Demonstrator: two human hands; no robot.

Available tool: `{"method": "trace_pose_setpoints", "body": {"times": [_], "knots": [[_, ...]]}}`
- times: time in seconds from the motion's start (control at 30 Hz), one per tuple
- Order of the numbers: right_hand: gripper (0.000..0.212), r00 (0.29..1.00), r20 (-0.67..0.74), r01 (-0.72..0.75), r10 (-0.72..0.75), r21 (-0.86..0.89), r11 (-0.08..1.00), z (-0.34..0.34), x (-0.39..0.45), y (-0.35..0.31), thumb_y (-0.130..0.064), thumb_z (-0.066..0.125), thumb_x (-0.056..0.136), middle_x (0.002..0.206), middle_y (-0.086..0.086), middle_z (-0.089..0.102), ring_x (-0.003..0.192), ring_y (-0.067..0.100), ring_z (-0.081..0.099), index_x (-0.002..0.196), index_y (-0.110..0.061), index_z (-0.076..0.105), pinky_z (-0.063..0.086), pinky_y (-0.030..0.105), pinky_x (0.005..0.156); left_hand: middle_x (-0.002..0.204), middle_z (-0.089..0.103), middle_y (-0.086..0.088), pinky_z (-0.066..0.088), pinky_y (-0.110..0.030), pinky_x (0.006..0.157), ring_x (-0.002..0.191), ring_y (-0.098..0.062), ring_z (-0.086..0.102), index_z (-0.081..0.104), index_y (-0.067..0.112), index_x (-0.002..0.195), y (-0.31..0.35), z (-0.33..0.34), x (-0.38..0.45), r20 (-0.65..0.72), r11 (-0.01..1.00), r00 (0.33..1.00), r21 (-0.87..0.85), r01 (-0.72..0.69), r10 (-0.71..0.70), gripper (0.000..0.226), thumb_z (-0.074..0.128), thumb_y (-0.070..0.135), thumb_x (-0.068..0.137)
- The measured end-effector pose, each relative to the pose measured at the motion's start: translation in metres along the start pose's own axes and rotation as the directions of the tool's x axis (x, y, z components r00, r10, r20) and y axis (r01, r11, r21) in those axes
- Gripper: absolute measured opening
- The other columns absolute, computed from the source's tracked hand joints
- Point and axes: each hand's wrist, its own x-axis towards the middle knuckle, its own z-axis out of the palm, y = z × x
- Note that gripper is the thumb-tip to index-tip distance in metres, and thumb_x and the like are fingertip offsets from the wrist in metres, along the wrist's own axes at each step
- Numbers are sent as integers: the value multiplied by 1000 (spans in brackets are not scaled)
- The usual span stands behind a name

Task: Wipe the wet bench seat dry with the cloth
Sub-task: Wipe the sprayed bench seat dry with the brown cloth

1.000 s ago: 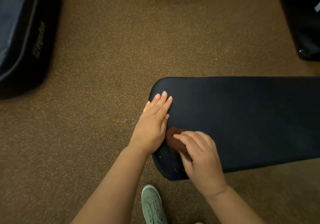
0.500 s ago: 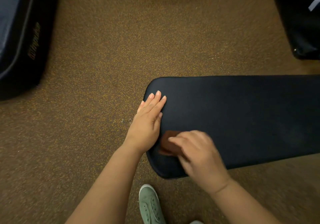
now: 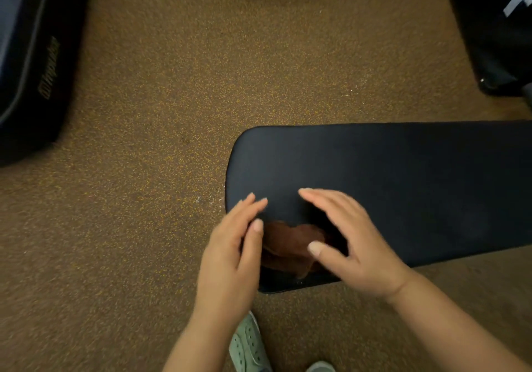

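Observation:
A dark padded bench seat (image 3: 403, 181) runs from the middle of the view to the right edge, its rounded end pointing left. A small brown cloth (image 3: 288, 246) lies crumpled on the seat near that rounded end, close to the front edge. My left hand (image 3: 233, 256) hovers over the seat's left end, fingers apart, just left of the cloth. My right hand (image 3: 348, 242) is raised over the cloth's right side with fingers spread, holding nothing. Both hands look blurred.
Brown speckled carpet (image 3: 172, 112) covers the floor around the bench. A dark padded piece of equipment (image 3: 31, 54) stands at the far left and a black one (image 3: 495, 26) at the top right. My green shoe (image 3: 249, 345) is on the floor below the bench.
My right hand has let go of the cloth and lifted off it with fingers spread. My left hand has come off the seat and drawn back. The cloth now lies loose and more spread out.

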Motion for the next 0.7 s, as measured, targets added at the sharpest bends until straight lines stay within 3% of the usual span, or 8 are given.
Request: {"method": "trace_pose_setpoints", "body": {"times": [0.1,0.17,0.23,0.37,0.47,0.6,0.7], "knots": [[42,967,-222,-156,128,-115,981,-5,-13,26,-31,40,93,138,-8,49,136,10,33,133,-24,52,27,39,112,146,38,18,19,-19,111,138,-4,27,48,34,135,0,25,-42,43,997,999,70,-13,10,48,48,47,88],[40,953,-259,-214,157,-206,955,5,-19,37,-28,37,95,138,-3,49,137,14,33,131,-21,54,25,39,113,153,24,14,7,-24,115,143,-9,14,34,33,143,-4,47,-51,77,987,997,156,-35,23,65,50,57,85],[40,958,-256,-200,132,-263,944,13,-23,43,-27,36,97,140,2,48,137,20,33,131,-17,54,26,42,113,154,23,7,0,-26,116,144,-13,11,34,30,142,-6,63,-43,68,974,997,219,-51,37,70,53,60,82],[38,949,-293,-193,116,-250,949,15,-24,46,-25,38,97,139,2,49,136,20,35,128,-16,57,26,41,113,134,46,1,24,-39,111,131,-21,37,52,21,122,-6,71,-16,107,942,985,294,-160,134,47,59,18,76],[36,947,-303,-181,108,-223,958,15,-26,48,-24,40,96,140,1,50,137,19,35,127,-17,59,26,42,114,121,58,-2,34,-37,106,117,-21,50,62,14,115,-15,49,-27,134,927,974,308,-216,183,51,46,9,67],[36,944,-314,-177,104,-213,961,16,-26,49,-23,44,95,139,0,51,136,19,37,126,-17,60,28,43,113,116,60,-5,40,-36,99,108,-25,56,65,12,114,-35,20,-47,-41,929,980,330,-169,192,46,47,6,72],[36,941,-324,-177,101,-213,961,17,-26,49,-24,44,94,139,1,51,136,19,37,126,-17,60,27,43,113,119,58,-3,35,-29,104,114,-21,52,64,8,116,-30,31,-35,-222,948,970,318,-24,99,49,53,-4,70]]}}
